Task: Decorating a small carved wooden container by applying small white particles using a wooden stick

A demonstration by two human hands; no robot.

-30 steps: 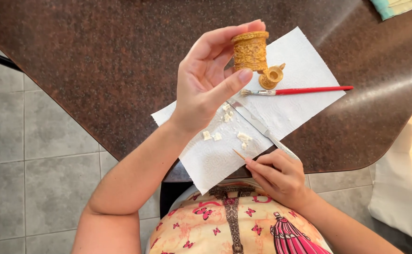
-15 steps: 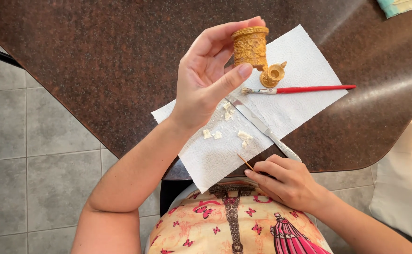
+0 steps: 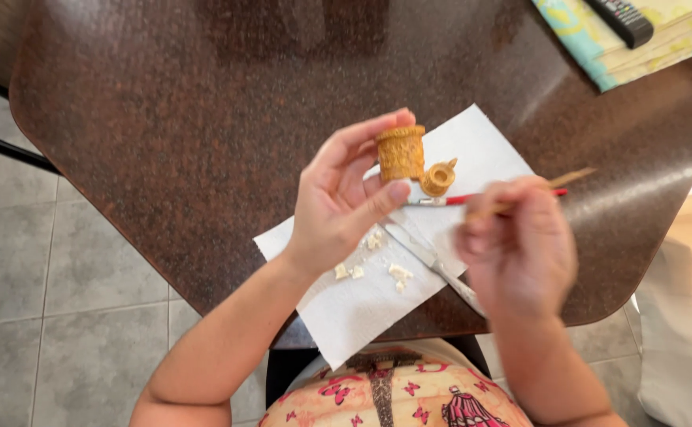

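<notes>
Left hand: fingers pinch small carved yellow cylinder, held above white paper towel on bench. Right hand, blurred: fingers closed around thin wooden stick. Small yellow lid just beyond the left thumb tip.

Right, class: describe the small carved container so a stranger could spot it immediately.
Start at the dark brown speckled table and find the white paper napkin near its front edge. Above it, the left hand holds up a golden-brown carved cylindrical pot in its fingertips. Its smaller matching lid lies on the napkin.
</notes>
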